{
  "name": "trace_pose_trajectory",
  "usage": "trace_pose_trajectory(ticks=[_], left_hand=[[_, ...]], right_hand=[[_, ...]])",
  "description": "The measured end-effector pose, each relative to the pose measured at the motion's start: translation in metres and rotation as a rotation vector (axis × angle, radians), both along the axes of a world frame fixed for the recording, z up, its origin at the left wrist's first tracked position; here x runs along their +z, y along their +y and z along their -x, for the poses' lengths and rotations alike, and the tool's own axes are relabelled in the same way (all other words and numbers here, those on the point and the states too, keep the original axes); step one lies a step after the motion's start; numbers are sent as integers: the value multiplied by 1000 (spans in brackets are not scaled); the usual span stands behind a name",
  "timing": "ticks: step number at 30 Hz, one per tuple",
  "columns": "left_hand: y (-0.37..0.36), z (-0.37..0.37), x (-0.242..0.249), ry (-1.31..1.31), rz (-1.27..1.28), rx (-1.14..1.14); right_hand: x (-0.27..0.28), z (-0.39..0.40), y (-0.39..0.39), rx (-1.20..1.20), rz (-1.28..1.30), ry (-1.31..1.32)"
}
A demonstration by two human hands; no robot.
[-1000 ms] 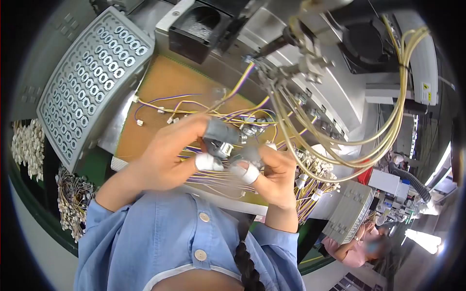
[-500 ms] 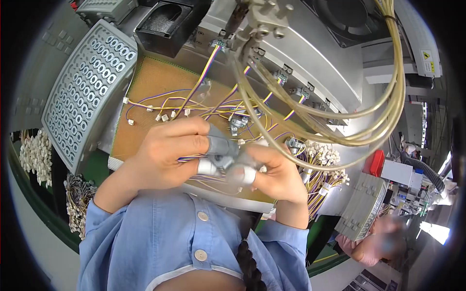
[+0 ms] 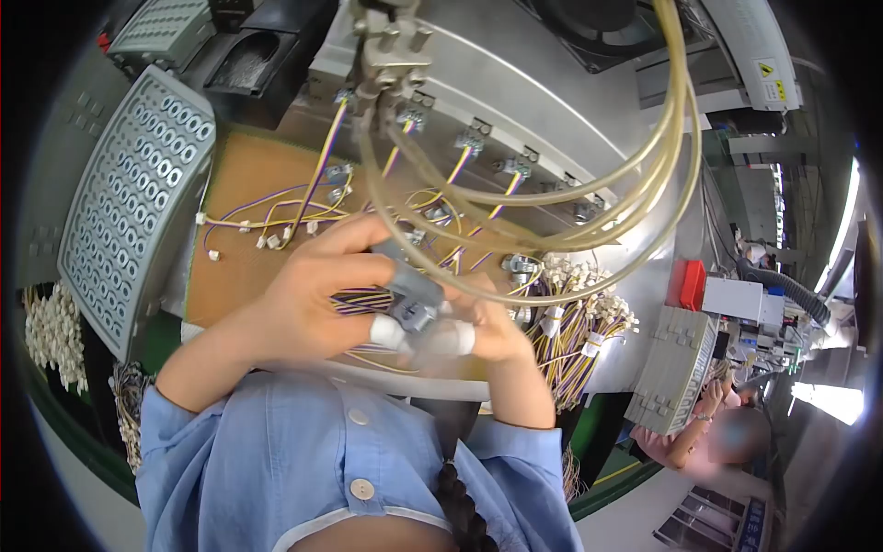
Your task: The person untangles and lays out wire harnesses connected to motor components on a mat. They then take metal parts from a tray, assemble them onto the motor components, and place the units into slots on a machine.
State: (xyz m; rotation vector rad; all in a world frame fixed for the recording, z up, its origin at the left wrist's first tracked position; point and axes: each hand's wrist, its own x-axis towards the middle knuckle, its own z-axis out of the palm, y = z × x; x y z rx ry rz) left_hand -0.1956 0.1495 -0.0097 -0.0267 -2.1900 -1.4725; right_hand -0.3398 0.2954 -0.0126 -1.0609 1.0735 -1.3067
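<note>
My left hand (image 3: 317,285) is closed round a bundle of purple and yellow wires (image 3: 361,301) with a small metal part (image 3: 411,313) at its end. Grey covers sit on its fingertips and a white wrap on the thumb. Close against the part is my right hand (image 3: 497,327), its fingertips smeared by motion and its thumb wrapped in white. Under both hands lies a brown board (image 3: 244,175) with loose wires and small white connectors (image 3: 267,241). Small metal parts with striped wires (image 3: 470,143) stand in a row along the machine's front.
Clear yellowish tubes (image 3: 676,147) loop from a metal fixture (image 3: 395,55) over the board. A grey tray of ring-shaped parts (image 3: 138,202) stands at left. Wire bundles with white connectors (image 3: 579,308) lie at right, near a red box (image 3: 686,283). Another person (image 3: 685,437) sits further right.
The view has shifted, so the machine and board appear further left and up. Both hands stay together at the metal part, the right fingertips still blurred. The wire bundle shows more plainly.
</note>
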Motion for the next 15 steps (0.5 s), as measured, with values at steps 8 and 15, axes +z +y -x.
trace_pose_trajectory(ticks=[8, 15], left_hand=[[-41, -70, -43, -144, -260, 590], [-249, -182, -116, -482, 526, 1132]], right_hand=[[-20, 32, 19, -849, 18, -491], [-25, 56, 6, -886, -146, -431]])
